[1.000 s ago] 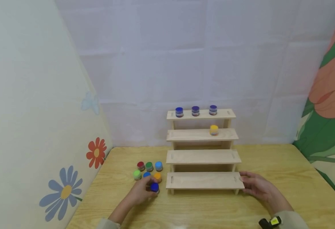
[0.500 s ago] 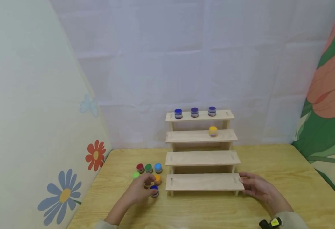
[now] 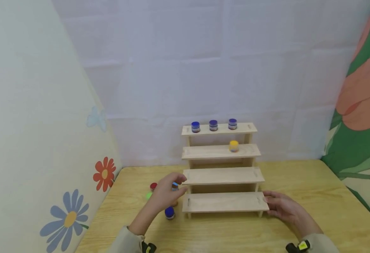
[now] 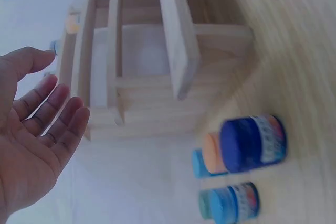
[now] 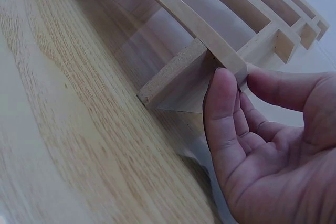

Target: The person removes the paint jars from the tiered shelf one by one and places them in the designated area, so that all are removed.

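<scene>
My left hand is raised over the group of small jars at the left of the wooden step rack. Its fingers are relaxed and hold nothing, as the left wrist view confirms. Below it a dark blue-lidded jar stands on the table; in the left wrist view that jar is well away from the fingers. Partly hidden behind the hand are a red-lidded jar, a light green one and a light blue one. My right hand pinches the right end of the lowest step between thumb and fingers.
Three blue-lidded jars, one of them mid-row, stand along the top step. A yellow jar is on the second step from the top. A white cloth hangs behind the wooden table, with a painted wall at left.
My left hand has left the dark blue-lidded jar on the table and moved up and right toward the rack. The right hand keeps its hold. The head view has shifted slightly.
</scene>
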A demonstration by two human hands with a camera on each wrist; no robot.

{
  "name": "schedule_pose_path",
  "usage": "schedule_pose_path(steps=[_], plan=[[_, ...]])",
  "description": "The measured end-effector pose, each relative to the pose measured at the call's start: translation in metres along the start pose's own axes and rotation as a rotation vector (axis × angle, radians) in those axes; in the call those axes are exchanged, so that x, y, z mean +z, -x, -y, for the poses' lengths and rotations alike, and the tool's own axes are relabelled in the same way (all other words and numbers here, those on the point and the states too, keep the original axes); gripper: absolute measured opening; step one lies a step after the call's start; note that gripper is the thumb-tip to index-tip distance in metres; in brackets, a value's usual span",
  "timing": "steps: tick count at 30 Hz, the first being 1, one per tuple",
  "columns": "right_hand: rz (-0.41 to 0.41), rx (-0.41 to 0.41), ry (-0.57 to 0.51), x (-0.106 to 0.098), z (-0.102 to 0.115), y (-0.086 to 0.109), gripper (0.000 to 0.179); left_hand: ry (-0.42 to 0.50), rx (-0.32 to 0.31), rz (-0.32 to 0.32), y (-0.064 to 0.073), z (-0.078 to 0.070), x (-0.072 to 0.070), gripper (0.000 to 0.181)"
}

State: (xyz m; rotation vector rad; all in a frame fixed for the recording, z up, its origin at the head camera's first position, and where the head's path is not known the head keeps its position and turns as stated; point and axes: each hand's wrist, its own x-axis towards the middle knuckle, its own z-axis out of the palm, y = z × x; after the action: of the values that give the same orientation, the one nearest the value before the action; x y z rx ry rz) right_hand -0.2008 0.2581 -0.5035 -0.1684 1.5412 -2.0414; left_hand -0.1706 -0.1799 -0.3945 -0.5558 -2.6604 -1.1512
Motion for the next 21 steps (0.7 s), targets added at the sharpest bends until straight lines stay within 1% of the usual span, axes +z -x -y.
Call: schedule_pose_path(steps=[2, 5, 9, 12, 16, 21], plan=[[-0.002, -0.001, 0.010, 0.000, 0.001, 0.000, 0.045, -0.015, 0.022, 0.002, -0.008, -0.009, 0.003, 0.024], [-0.006, -0.004, 0.025, 0.000, 0.003, -0.001, 0.048, -0.045, 0.075, 0.009, -0.021, -0.020, 0.007, 0.025], [-0.009, 0.002, 0.031, 0.001, 0.004, 0.000, 0.041, -0.090, 0.145, 0.031, -0.042, -0.035, 0.014, 0.026], [-0.008, 0.001, 0.025, 0.001, 0.003, 0.001, 0.034, -0.103, 0.174, 0.036, -0.060, -0.046, 0.019, 0.028], [-0.016, 0.007, 0.019, 0.000, 0.003, 0.002, 0.029, -0.082, 0.172, 0.057, -0.084, -0.057, 0.026, 0.033], [-0.011, 0.009, 0.005, 0.001, 0.005, 0.003, 0.028, -0.036, 0.120, 0.081, -0.115, -0.066, 0.036, 0.038]])
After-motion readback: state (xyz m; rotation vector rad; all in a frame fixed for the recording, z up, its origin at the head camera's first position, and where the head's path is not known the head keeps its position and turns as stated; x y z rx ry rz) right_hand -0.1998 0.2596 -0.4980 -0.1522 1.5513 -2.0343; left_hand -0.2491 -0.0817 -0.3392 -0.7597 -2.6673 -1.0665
